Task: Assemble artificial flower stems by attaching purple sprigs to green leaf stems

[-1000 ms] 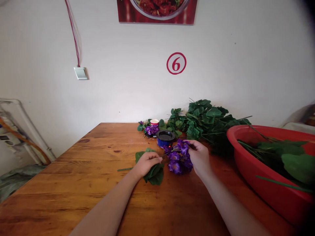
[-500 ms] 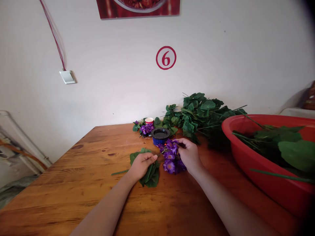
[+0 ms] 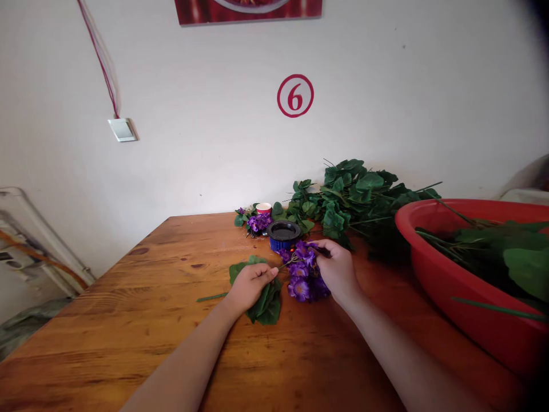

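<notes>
My left hand point(image 3: 254, 286) is closed in a pinch on the thin stem of an artificial flower spray. The spray's purple blossoms point(image 3: 299, 286) hang to the right of those fingertips. At their upper right edge, my right hand point(image 3: 338, 269) is closed, thumb and forefinger pinched against a purple petal; a dark sliver shows between these fingers, too small to name. Under and around my left hand lie green artificial leaves point(image 3: 266, 303) with a green stem point(image 3: 211, 297) pointing left. Just behind the blossoms stands a round blue pot point(image 3: 278, 244) with a black rim; a small red light glows near it.
A red plastic tub point(image 3: 433, 274) with leaves in it stands at the right, a stem jutting over its side. Leafy green stems point(image 3: 360, 194) are heaped along the wall. Behind the pot are more purple flowers point(image 3: 259, 222) and a small red-and-white cup point(image 3: 263, 208) on the wooden table point(image 3: 141, 320).
The view has shifted slightly. My right fingers have curled closer at the blossoms' edge, and the dark sliver now shows between them. My left hand keeps its pinch on the stem.
</notes>
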Demonstrator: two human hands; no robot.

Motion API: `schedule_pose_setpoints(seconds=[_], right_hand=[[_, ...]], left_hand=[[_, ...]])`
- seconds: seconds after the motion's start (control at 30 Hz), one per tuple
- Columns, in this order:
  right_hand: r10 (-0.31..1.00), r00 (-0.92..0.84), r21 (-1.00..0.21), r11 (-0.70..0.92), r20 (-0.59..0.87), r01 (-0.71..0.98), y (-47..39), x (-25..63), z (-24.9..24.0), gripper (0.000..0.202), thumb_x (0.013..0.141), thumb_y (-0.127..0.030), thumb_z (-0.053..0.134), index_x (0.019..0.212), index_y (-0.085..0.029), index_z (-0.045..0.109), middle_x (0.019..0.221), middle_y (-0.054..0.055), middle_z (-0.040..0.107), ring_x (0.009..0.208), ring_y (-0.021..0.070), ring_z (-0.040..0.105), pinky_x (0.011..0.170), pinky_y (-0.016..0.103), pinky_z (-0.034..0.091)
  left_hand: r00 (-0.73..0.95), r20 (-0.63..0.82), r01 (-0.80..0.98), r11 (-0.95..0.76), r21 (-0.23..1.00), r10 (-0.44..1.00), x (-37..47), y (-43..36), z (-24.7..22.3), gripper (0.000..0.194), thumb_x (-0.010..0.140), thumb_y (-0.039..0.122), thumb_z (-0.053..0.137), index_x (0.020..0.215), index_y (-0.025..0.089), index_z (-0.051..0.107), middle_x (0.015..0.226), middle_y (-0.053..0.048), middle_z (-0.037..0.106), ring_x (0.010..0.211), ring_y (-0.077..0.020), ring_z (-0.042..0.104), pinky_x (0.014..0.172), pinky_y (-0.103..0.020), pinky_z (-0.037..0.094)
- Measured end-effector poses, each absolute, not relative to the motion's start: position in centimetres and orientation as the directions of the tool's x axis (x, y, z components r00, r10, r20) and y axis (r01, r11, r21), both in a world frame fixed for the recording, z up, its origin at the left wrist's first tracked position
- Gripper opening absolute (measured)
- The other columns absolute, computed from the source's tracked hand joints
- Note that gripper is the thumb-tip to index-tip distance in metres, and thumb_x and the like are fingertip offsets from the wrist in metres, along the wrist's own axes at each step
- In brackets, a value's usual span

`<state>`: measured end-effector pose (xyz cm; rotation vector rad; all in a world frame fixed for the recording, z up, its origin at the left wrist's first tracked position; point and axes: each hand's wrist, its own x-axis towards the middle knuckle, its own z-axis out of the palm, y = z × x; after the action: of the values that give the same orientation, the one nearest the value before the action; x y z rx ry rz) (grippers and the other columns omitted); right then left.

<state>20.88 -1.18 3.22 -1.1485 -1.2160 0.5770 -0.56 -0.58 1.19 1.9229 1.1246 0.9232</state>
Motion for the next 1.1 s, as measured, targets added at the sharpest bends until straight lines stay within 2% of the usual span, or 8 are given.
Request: schedule_pose_setpoints(seconds=[0.3, 0.47, 0.53, 0.63, 0.73, 0.87, 1.1], right_hand=[[0.878, 0.25, -0.909, 0.363, 0.408, 0.207, -1.2, 20.8, 3.2, 0.02, 0.074, -0.027, 0.061, 0.09, -0.018, 0.069, 0.09, 0.007, 0.071, 0.086, 0.0226, 0.065, 0.076, 0.032, 0.05], [0.93, 0.126, -0.934, 0.327, 0.345, 0.143, -1.2, 21.4, 3.8, 0.03, 0.076, -0.041, 0.062, 0.095, -0.018, 0.064, 0.087, 0.006, 0.068, 0.083, 0.0215, 0.063, 0.073, 0.03, 0.049], [0.926, 0.065, -0.915, 0.352, 0.371, 0.198, -1.4, 21.9, 4.2, 0.04, 0.079, -0.046, 0.06, 0.108, -0.019, 0.059, 0.093, 0.006, 0.065, 0.088, 0.0212, 0.062, 0.079, 0.031, 0.048], [0.912, -0.09, -0.824, 0.401, 0.4, 0.401, -1.9, 22.5, 4.4, 0.051, 0.078, -0.046, 0.063, 0.123, -0.024, 0.053, 0.109, 0.006, 0.061, 0.102, 0.0222, 0.058, 0.09, 0.035, 0.044], [0.89, -0.249, -0.683, 0.454, 0.383, 0.573, -2.1, 22.7, 4.1, 0.036, 0.077, -0.037, 0.066, 0.111, -0.026, 0.062, 0.111, 0.005, 0.057, 0.102, 0.0223, 0.056, 0.09, 0.035, 0.043], [0.862, -0.326, -0.587, 0.504, 0.388, 0.634, -1.5, 22.5, 3.2, 0.009, 0.079, -0.023, 0.062, 0.085, -0.023, 0.068, 0.096, 0.003, 0.057, 0.09, 0.0195, 0.058, 0.087, 0.035, 0.044], [0.822, -0.296, -0.56, 0.553, 0.486, 0.617, -1.0, 21.4, 1.9, 0.015, 0.074, -0.007, 0.056, 0.07, -0.02, 0.063, 0.086, 0.002, 0.058, 0.083, 0.0169, 0.057, 0.079, 0.03, 0.045]], left_hand=[[0.347, 0.242, 0.447, -0.386, 0.807, 0.906, -0.5, -0.8, 1.4, 0.049, 0.085, 0.059, 0.045, 0.059, 0.018, 0.038, 0.058, 0.004, 0.033, 0.058, -0.0105, 0.035, 0.053, -0.023, 0.029], [0.361, 0.257, 0.51, -0.421, 0.75, 0.896, -0.7, -0.7, 1.3, 0.047, 0.085, 0.056, 0.046, 0.059, 0.017, 0.046, 0.058, 0.004, 0.038, 0.058, -0.0108, 0.037, 0.054, -0.023, 0.03], [0.371, 0.253, 0.515, -0.425, 0.745, 0.893, -0.7, -0.7, 1.3, 0.046, 0.085, 0.055, 0.046, 0.061, 0.017, 0.051, 0.058, 0.003, 0.042, 0.058, -0.0112, 0.039, 0.055, -0.023, 0.03], [0.384, 0.245, 0.512, -0.426, 0.746, 0.89, -0.7, -0.7, 1.3, 0.044, 0.085, 0.054, 0.047, 0.061, 0.017, 0.053, 0.058, 0.003, 0.042, 0.059, -0.0115, 0.039, 0.055, -0.023, 0.031], [0.411, 0.219, 0.525, -0.426, 0.737, 0.885, -0.8, -0.7, 1.4, 0.044, 0.085, 0.051, 0.047, 0.058, 0.017, 0.049, 0.057, 0.004, 0.038, 0.057, -0.0111, 0.037, 0.054, -0.023, 0.028], [0.438, 0.221, 0.551, -0.455, 0.7, 0.871, -0.8, -0.8, 1.4, 0.042, 0.085, 0.047, 0.048, 0.055, 0.017, 0.046, 0.056, 0.004, 0.036, 0.056, -0.0109, 0.035, 0.053, -0.024, 0.026], [0.426, 0.244, 0.637, -0.48, 0.604, 0.871, -0.5, -0.9, 1.4, 0.04, 0.086, 0.041, 0.048, 0.054, 0.017, 0.049, 0.053, 0.004, 0.036, 0.054, -0.0112, 0.035, 0.052, -0.026, 0.021]])
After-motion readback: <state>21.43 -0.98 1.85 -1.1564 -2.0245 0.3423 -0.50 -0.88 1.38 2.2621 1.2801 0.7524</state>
